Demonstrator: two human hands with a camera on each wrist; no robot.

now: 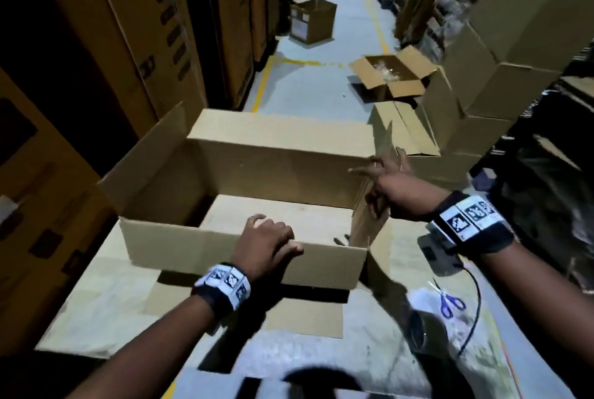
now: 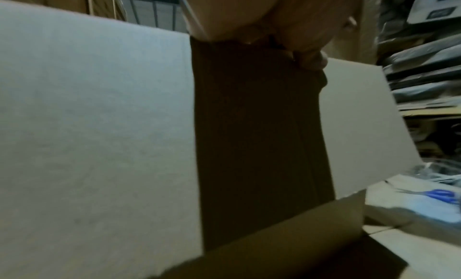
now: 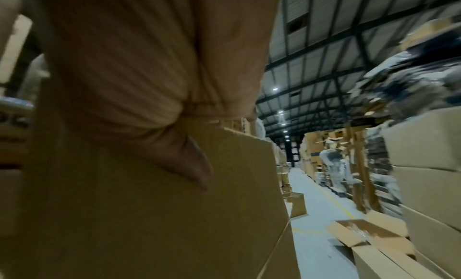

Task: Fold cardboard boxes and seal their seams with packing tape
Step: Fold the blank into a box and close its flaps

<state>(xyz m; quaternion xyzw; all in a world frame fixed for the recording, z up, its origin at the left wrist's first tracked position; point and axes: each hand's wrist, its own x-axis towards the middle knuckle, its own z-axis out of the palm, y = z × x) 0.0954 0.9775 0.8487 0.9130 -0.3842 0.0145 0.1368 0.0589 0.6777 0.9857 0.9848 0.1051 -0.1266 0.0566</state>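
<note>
An open brown cardboard box (image 1: 273,170) stands on the pale work surface (image 1: 106,299), its flaps up. My left hand (image 1: 270,238) grips the top edge of the near wall (image 2: 87,115), fingers curled over into the box and thumb outside. My right hand (image 1: 385,183) lies against the upright right end flap (image 3: 149,224) with fingers spread and straight; the palm (image 3: 139,66) presses the cardboard. I cannot make out a tape roll for certain.
Blue-handled scissors (image 1: 450,300) and a black cable (image 1: 472,302) lie on the surface to the right. A flat cardboard sheet (image 1: 305,315) lies under the box. An open box (image 1: 392,74) and stacked cartons (image 1: 514,29) stand right; tall cartons (image 1: 128,29) line the left.
</note>
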